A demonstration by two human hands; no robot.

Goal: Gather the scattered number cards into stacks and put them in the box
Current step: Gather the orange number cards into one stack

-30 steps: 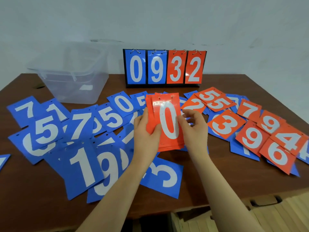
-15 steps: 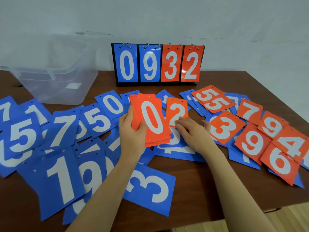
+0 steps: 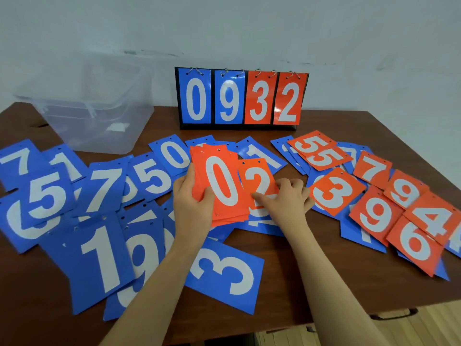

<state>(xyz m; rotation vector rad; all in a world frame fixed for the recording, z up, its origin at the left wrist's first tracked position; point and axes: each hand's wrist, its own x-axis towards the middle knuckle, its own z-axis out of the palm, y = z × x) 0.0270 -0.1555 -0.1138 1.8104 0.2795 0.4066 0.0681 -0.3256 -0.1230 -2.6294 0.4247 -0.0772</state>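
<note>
One orange 2 card [image 3: 259,182] lies just right of our stack [image 3: 222,186]; our left hand [image 3: 190,208] grips the stack, our nearer right hand [image 3: 287,199] pinches the card's lower edge.

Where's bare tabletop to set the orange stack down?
Bare wood shows along the near edge of the table, between the blue 3 card and the orange 6 card, and on the far right beside the scoreboard. The left and middle are crowded with cards.
</note>
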